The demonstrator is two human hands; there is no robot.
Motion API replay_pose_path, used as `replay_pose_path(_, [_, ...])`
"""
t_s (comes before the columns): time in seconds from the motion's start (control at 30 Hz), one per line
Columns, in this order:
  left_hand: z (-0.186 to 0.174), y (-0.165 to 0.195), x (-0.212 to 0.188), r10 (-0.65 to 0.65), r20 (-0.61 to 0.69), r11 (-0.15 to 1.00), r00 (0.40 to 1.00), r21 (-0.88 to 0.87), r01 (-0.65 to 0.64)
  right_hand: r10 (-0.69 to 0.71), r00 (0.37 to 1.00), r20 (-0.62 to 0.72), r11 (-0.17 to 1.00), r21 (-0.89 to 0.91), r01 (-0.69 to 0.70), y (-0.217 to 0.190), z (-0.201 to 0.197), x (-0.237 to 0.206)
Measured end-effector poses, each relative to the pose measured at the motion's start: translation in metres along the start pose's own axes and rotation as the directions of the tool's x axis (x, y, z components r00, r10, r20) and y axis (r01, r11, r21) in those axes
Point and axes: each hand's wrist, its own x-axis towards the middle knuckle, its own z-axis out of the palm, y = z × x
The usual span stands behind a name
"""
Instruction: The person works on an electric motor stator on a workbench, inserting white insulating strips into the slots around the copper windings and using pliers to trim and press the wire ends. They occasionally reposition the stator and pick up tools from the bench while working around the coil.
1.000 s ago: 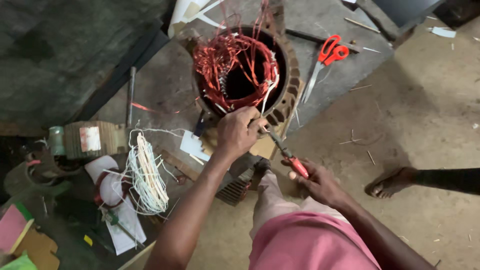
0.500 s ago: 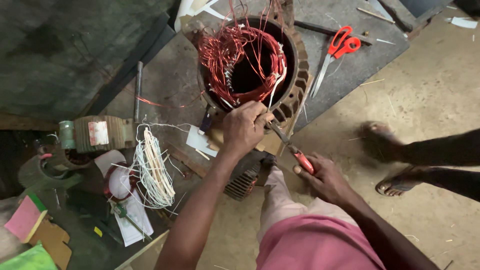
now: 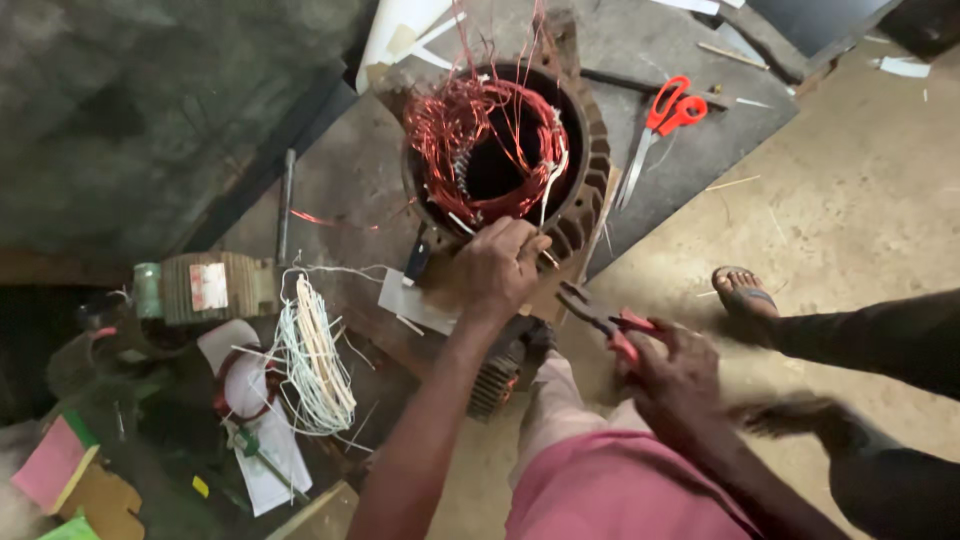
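Pinching the motor stator's (image 3: 560,190) copper winding (image 3: 470,140) in my left grip (image 3: 497,265); right grip (image 3: 672,372) clamped on red-handled pliers (image 3: 606,322), just beside.

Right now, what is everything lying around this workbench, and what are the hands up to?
Motor stator: one, dark ribbed metal ring, upper middle on the grey board.
Copper windings: one tangled mass, red, inside the stator, loose ends sticking up.
Scissors: one pair, red handles, right of the stator.
Wire bundle: one, white and cream, lower left.
Small wound coil: one, brownish with a pale label, left.
Pink pad: one, bottom left corner.
Sandalled foot: one, another person's, right, on the floor.
Pliers: one, red grips, in the right hand.
Left hand: pinching wires at the stator's near rim.
Right hand: gripping the pliers, away from the stator.
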Motion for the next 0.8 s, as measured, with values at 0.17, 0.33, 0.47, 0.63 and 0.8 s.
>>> replay_pose_path(0.17, [0.0, 0.005, -0.002, -0.086, 0.003, 0.995, 0.996, 0.053, 0.086, 0.106, 0.994, 0.008, 0.988, -0.112, -0.105, -0.028, 0.009, 0.013])
replay_pose_path(0.33, [0.001, 0.005, -0.002, -0.063, -0.023, 0.997, 0.998, 0.034, 0.064, 0.07, 0.997, -0.026, 0.963, -0.258, -0.075, -0.028, 0.001, 0.013])
replay_pose_path(0.47, [0.001, 0.005, -0.003, -0.066, -0.009, 0.997, 0.998, 0.031, 0.066, 0.075, 0.996, -0.038, 0.988, -0.136, -0.08, -0.017, 0.008, 0.015])
replay_pose_path(0.63, [-0.004, 0.008, -0.002, -0.048, 0.006, 0.997, 0.999, 0.054, 0.048, 0.29, 0.819, 0.495, 0.67, 0.506, -0.543, 0.017, 0.042, 0.018])
replay_pose_path(0.8, [0.0, 0.006, 0.001, -0.031, -0.034, 0.999, 0.999, -0.013, 0.031, -0.205, 0.495, 0.845, -0.184, 0.463, -0.867, 0.054, 0.046, 0.011])
